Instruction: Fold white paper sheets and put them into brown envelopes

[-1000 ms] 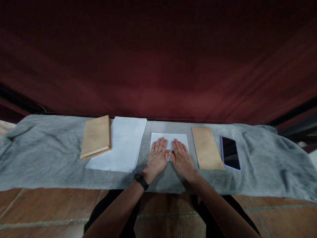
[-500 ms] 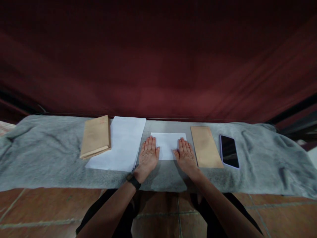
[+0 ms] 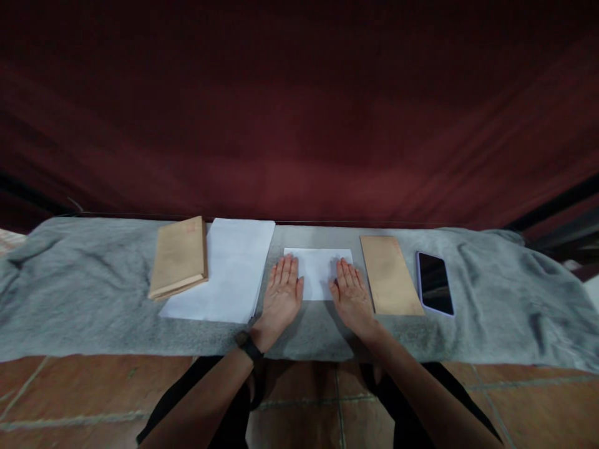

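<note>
A folded white paper (image 3: 317,270) lies on the grey cloth (image 3: 93,293) in front of me. My left hand (image 3: 282,295) rests flat on the paper's left edge, fingers stretched out and together. My right hand (image 3: 352,295) lies flat on its right edge in the same way. Neither hand grips anything. A black band sits on my left wrist.
A stack of white sheets (image 3: 229,268) lies left of my hands, with a pile of brown envelopes (image 3: 180,257) beside it. To the right are a single brown envelope (image 3: 389,274) and a dark phone (image 3: 434,282). A dark red curtain (image 3: 299,112) hangs behind; tiled floor lies below.
My hands have slid apart from the middle of the folded paper to its left and right edges, pressing it flat.
</note>
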Tool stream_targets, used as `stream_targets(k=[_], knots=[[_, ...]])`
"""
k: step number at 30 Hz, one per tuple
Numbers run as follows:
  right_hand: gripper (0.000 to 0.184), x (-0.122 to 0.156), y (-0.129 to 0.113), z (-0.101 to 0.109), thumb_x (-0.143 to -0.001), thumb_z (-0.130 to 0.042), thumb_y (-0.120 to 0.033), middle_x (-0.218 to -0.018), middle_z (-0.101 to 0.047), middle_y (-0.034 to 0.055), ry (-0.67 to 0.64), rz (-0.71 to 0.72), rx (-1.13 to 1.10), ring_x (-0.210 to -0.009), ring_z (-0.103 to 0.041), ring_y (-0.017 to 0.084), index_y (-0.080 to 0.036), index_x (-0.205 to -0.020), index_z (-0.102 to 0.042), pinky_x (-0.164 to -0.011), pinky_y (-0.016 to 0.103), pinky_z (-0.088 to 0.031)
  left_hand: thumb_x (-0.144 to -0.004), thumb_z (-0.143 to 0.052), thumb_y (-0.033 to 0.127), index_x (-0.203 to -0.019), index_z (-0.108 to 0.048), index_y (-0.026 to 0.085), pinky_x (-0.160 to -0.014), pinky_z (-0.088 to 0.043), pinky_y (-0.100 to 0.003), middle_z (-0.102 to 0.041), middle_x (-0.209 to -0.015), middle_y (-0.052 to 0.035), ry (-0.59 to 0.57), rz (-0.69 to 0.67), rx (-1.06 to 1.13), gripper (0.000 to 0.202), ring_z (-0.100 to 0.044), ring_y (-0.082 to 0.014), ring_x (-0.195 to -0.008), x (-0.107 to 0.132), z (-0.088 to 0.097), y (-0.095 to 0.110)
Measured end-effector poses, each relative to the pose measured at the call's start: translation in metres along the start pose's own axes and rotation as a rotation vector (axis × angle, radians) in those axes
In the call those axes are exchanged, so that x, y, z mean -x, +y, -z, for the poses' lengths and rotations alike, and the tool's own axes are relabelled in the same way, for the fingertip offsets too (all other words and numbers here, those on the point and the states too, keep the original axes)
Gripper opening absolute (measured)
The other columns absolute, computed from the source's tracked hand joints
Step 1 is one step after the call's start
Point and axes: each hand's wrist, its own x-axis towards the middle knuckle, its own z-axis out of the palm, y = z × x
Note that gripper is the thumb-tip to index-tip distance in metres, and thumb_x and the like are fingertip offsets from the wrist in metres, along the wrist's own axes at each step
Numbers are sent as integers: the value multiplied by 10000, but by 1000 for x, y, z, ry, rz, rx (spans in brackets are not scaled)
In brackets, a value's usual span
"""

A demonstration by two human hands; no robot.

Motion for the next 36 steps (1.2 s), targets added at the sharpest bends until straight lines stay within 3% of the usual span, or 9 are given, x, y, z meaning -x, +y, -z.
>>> stream_targets(k=[4,7,13,28,31,36], knots=[[583,3,-18,4,-1088,-239,-342,-1645,-328,136,-74,128,-76,-1543,-263,228,-106,-1620,-204,-1258,472,-262,-1040,-287,263,-1585,-293,107,-1280,-229,-453,-299,-1661,-110,-103,-201,66,567,-185,-219,-1564,8,0,18],[567,6,-24,3,-1089,-258,-343,-1639,-343,132,-87,174,-76,-1542,-264,218,-94,-1599,-275,-1271,459,-239,-1026,-284,227,-1580,-291,96,-1284,-210,-452,-318,-1653,-118,-136,-260,64,569,-200,-212,-1560,12,-3,22],[609,9,-15,-1,-1077,-344,-419,-1640,-335,152,-58,143,-30,-1536,-278,249,-86,-1585,-310,-1259,472,-251,-1042,-317,292,-1563,-327,89,-1278,-217,-456,-319,-1647,-143,-95,-162,6,560,-222,-227,-1553,13,-6,12],[620,-5,6,-8,-1073,-318,-393,-1595,-371,245,36,-42,95,-1482,-371,336,-3,-1554,-343,-1203,536,-292,-1048,-277,360,-1558,-338,37,-1244,-269,-505,-363,-1608,-205,-23,96,-43,606,-297,-292,-1527,2,-2,-14],[602,-13,4,-7,-1079,-279,-377,-1588,-385,241,13,-52,83,-1483,-373,334,8,-1525,-397,-1213,530,-274,-1052,-266,355,-1550,-354,37,-1252,-254,-498,-350,-1620,-194,-2,77,-23,597,-271,-288,-1537,-6,0,-14],[551,-33,-18,-11,-1080,-229,-333,-1599,-409,149,-70,-4,-16,-1508,-341,254,-99,-1544,-414,-1237,497,-249,-1050,-273,329,-1560,-369,108,-1256,-256,-488,-371,-1627,-121,-77,-56,51,564,-253,-258,-1546,-21,-4,4]])
